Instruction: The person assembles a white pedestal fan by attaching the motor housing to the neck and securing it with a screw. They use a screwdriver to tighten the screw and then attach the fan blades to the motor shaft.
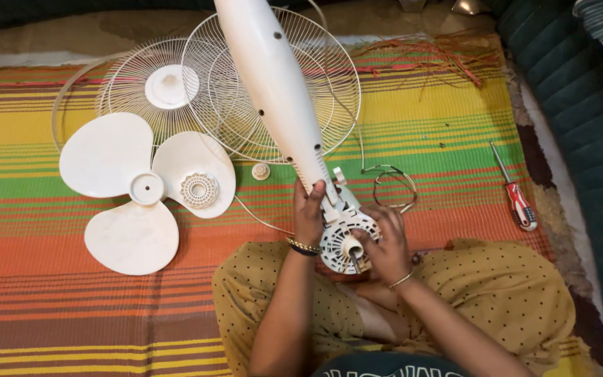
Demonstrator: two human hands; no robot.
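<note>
White plastic fan body [273, 91] runs up and away from your lap; your left hand [309, 213] wraps its narrow neck, fingers curled round it, thumb side up, bangle at the wrist. Your right hand [385, 244] cups the motor housing [343, 241] from the right, fingers closed against its rim, shaft end facing you. Housing sits between both hands, over your knees.

Left of your left hand: three-blade propeller [134, 192] flat on the mat, a small round ribbed cap [199, 190] resting on one blade, a small knob [261, 171] just beyond your left fingertips. Further up-left, two wire grilles [197, 84] overlap, partly under the fan body. A loop of wire [393, 183] lies just above your right hand.

Well right of your right hand: red-handled screwdriver [516, 194] near the mat edge.

Surface: striped woven mat [57, 300], orange, yellow, green bands. Dark green cushion [587, 126] borders it on the right.
</note>
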